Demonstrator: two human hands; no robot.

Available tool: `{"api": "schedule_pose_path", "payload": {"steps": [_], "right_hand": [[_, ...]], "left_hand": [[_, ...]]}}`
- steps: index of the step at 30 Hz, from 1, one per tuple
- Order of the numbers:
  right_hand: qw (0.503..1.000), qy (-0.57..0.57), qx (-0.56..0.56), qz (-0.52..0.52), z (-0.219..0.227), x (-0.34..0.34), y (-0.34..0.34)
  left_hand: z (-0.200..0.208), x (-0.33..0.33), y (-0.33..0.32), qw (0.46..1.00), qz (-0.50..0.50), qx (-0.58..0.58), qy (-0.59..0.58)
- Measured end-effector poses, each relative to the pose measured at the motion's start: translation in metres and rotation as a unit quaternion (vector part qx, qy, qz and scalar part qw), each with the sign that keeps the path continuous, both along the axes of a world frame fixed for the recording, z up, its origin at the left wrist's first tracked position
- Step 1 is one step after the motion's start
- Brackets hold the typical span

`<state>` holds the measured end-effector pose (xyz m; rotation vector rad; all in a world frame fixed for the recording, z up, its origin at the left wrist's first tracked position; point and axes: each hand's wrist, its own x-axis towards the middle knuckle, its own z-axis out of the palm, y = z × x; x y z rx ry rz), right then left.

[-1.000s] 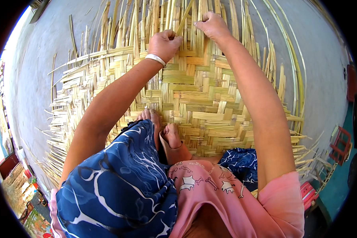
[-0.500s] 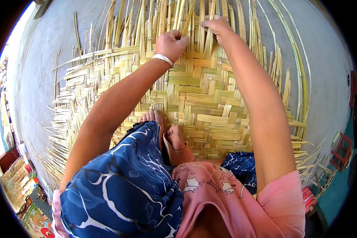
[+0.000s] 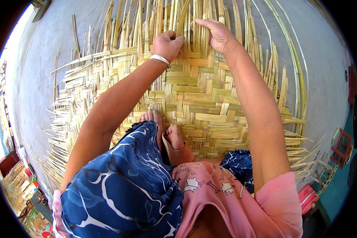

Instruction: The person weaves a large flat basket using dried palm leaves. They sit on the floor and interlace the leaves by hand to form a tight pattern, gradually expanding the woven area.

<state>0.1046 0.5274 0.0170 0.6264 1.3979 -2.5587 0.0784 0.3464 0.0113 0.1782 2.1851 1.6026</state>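
A woven mat (image 3: 210,93) of pale yellow-green split strips lies under my bare feet. From its far edge long loose strips (image 3: 159,20) stand away from me. My left hand (image 3: 166,45), with a white bangle at the wrist, is closed at that edge, its fingers pinching a greenish strip (image 3: 182,23) that slants up and away. Just to the right, my right hand (image 3: 219,36) is over the upright strips with its fingers stretched out and apart. Its thumb side and the undersides of its fingers are partly hidden.
Grey floor (image 3: 325,79) surrounds the mat. Long thin green strips (image 3: 293,51) curve along its right side, and ragged strip ends stick out on both sides. A red plastic object (image 3: 341,147) stands at the far right. Mixed household things lie at the lower left.
My right hand has loosened its pinch on the strips; its fingers are now extended and it sits slightly lower. My left hand keeps its grip, shifted slightly left.
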Motion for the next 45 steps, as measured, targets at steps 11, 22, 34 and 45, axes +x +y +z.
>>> {"api": "schedule_pose_path", "payload": {"steps": [11, 22, 34, 45], "right_hand": [[0.997, 0.053, -0.060, 0.023, 0.006, 0.007, -0.004], [0.998, 0.061, 0.011, 0.014, 0.017, 0.007, -0.007], [0.985, 0.046, 0.023, -0.164, 0.016, 0.004, 0.002], [0.953, -0.011, 0.097, -0.286, 0.003, 0.093, -0.023]], "left_hand": [[-0.003, -0.007, -0.004, 0.991, -0.123, -0.049, 0.000], [0.004, -0.006, -0.003, 0.968, -0.205, -0.119, 0.078], [0.021, -0.021, -0.001, 0.904, -0.344, -0.227, 0.108], [0.014, -0.036, 0.003, 0.909, -0.369, -0.194, 0.019]]}}
